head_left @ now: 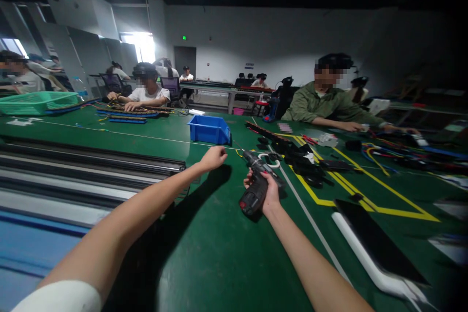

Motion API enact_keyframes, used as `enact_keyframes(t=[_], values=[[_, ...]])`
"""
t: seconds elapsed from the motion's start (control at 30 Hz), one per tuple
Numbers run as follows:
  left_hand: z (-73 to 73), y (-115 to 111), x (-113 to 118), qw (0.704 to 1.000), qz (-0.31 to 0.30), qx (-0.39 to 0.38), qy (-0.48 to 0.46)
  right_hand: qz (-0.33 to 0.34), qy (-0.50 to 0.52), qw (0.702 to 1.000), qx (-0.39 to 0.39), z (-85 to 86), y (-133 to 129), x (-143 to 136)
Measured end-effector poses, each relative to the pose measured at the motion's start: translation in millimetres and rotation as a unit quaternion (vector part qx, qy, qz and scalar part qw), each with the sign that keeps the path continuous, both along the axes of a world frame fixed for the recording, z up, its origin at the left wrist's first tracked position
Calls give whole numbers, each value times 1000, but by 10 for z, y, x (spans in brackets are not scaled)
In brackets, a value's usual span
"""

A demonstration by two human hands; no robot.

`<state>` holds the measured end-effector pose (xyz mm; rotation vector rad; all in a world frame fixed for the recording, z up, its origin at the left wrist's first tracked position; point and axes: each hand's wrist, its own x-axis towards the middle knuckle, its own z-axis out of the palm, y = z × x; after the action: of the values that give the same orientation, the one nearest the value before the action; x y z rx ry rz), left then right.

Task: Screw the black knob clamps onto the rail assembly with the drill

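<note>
My right hand (pixel 271 190) is wrapped round the grip of a black cordless drill (pixel 259 186). The drill's nose points forward and a little left, towards the blue bin (pixel 207 130). My left hand (pixel 215 158) is closed just in front of that bin, over the green table; whether anything sits in its fingers is hidden. A white ring-shaped piece (pixel 272 161) lies right beside the drill's front end.
Long black and silver profiles (pixel 91 168) lie on the left of the green table (pixel 204 253). Black parts (pixel 305 158) and yellow tape lines (pixel 325 202) are to the right, near a tablet on a white stand (pixel 380 243). Co-workers sit across the table.
</note>
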<state>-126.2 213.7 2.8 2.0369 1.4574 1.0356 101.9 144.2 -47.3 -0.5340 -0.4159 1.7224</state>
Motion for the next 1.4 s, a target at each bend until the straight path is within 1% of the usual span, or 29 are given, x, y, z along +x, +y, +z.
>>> enact_keyframes(t=[0.1,0.2,0.27,0.3,0.37,0.43,0.53,0.6,0.67,0.73,0.93,1.07,1.23,1.4], values=[[168,-281,-623,994,27,-14,-104,28,-5,1000,-1,14,-19,-6],[208,-659,-1167,973,45,-47,-221,50,-19,999,3,38,-44,-30],[181,-899,-1419,953,48,-63,-292,60,-19,998,2,65,-103,-74],[159,-1000,-1507,943,48,-68,-323,67,-13,998,3,80,-154,-107],[114,-1149,-1609,922,46,-76,-376,84,7,996,10,107,-303,-190],[70,-1227,-1638,904,44,-80,-418,115,21,993,19,122,-499,-286],[16,-1248,-1628,883,39,-82,-460,176,14,984,26,120,-795,-417],[-11,-1236,-1627,873,31,-86,-479,208,-3,978,25,110,-932,-479],[-29,-1229,-1636,869,18,-91,-485,228,-26,973,21,105,-1004,-517],[-40,-1234,-1641,874,4,-97,-475,235,-44,971,18,111,-1024,-536],[-61,-1268,-1600,912,-35,-105,-394,235,-56,970,14,147,-1016,-545],[-70,-1264,-1590,916,-39,-103,-385,244,-58,968,12,147,-1025,-539],[-47,-1285,-1590,926,-45,-116,-356,260,-54,964,8,159,-1033,-533],[-33,-1294,-1590,933,-54,-125,-334,261,-53,964,7,160,-1021,-533]])
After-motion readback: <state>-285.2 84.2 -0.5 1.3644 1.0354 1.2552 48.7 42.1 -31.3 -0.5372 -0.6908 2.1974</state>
